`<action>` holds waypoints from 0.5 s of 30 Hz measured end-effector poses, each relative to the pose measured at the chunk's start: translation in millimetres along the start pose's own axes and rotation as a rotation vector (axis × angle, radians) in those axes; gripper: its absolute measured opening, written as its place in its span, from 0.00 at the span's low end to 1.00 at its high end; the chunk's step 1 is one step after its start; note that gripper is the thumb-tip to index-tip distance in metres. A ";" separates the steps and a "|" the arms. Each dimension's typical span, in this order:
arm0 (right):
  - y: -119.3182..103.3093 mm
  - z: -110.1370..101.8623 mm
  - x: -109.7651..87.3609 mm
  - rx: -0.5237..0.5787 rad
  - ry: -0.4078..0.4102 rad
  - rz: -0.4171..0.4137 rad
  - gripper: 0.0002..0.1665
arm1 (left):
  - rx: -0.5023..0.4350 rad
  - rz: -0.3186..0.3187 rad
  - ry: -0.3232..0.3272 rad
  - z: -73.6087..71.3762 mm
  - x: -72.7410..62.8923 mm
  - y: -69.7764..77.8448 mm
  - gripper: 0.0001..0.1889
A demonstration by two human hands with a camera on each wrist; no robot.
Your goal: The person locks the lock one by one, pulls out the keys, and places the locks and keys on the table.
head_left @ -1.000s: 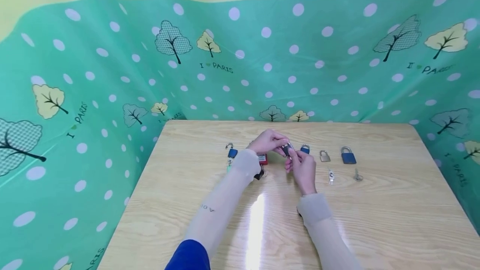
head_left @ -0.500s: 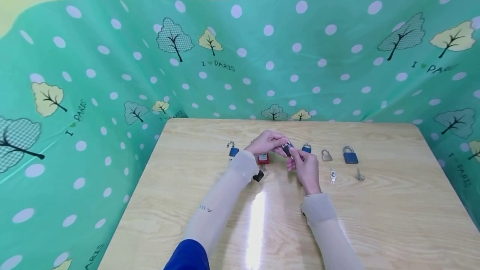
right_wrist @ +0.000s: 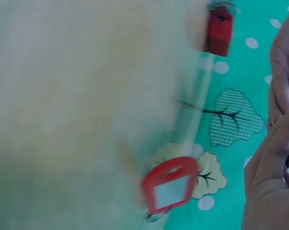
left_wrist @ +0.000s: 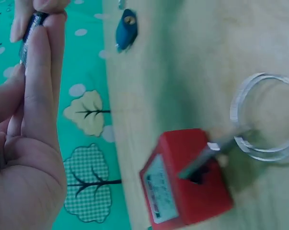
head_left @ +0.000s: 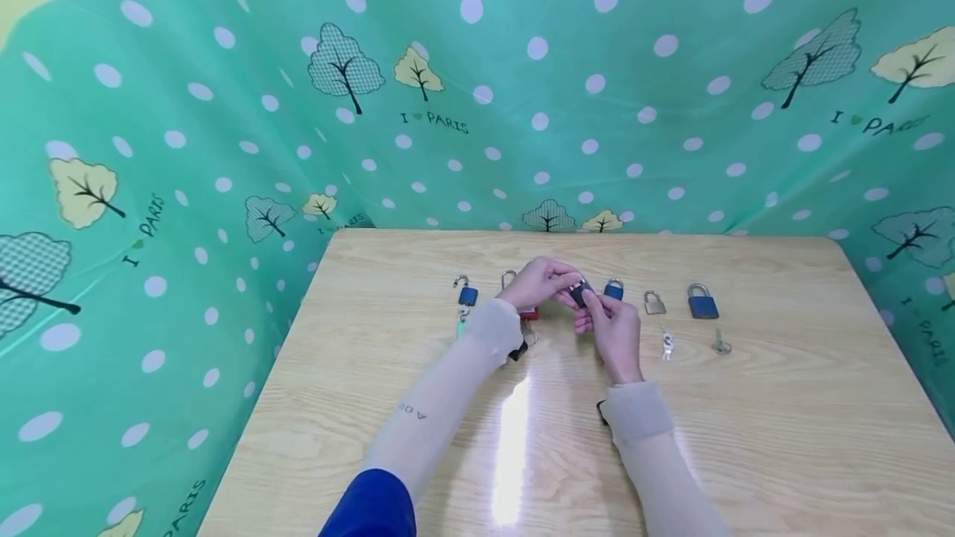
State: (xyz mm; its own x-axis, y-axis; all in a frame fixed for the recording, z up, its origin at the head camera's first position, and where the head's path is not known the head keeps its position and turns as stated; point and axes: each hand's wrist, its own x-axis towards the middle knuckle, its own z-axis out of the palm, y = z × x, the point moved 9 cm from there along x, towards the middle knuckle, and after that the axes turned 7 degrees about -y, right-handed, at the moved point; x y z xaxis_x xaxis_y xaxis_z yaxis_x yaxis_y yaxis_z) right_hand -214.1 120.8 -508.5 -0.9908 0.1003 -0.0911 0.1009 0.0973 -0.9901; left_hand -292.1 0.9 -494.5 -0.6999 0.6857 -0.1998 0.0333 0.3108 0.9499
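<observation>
My left hand (head_left: 540,282) and right hand (head_left: 618,334) meet above the far middle of the table. Between their fingertips they pinch a small dark padlock (head_left: 579,295) with a silvery part toward the left fingers; my fingers cover much of it. In the left wrist view, only a dark edge of the padlock (left_wrist: 33,31) shows between the fingers. Beneath my left wrist stands a red padlock (left_wrist: 202,177) with a key in it and a metal ring (left_wrist: 237,108). Just behind the right hand lies a blue padlock (head_left: 614,289).
Rightward lie a silver padlock (head_left: 654,303), a larger blue padlock (head_left: 702,302), small keys (head_left: 667,345) and another key (head_left: 720,344). An opened blue padlock (head_left: 467,296) sits at left. A red tag (right_wrist: 170,187) shows in the right wrist view. A green curtain (head_left: 477,147) surrounds the table.
The head view has tipped slightly, so the table appears a little higher. Both hands keep hold of the dark padlock, with only slight movement.
</observation>
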 end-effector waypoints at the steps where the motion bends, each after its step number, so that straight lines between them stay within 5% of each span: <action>1: 0.5 0.0 -0.3 -0.010 -0.010 0.000 0.23 | 0.001 0.000 0.001 0.2 0.0 -1.2 0.14; 7: -0.3 -1.4 -1.1 -0.017 -0.050 -0.003 0.23 | 0.058 -0.009 -0.057 -0.6 -1.1 5.0 0.13; 11: 0.6 -1.4 -1.9 0.008 -0.061 0.002 0.24 | 0.331 0.007 -0.100 1.9 1.2 11.8 0.17; 15: -3.0 2.3 -3.0 0.049 -0.079 0.000 0.25 | 0.561 0.053 -0.055 2.2 1.7 15.7 0.21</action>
State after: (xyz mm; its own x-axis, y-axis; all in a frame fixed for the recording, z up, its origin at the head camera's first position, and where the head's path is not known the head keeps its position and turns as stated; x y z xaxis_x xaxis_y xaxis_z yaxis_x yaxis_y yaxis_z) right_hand -211.7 118.0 -505.5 -0.9950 0.0220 -0.0972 0.0982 0.0484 -0.9940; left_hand -291.2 8.4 -480.5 -0.6496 0.7383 -0.1815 0.4520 0.5670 0.6887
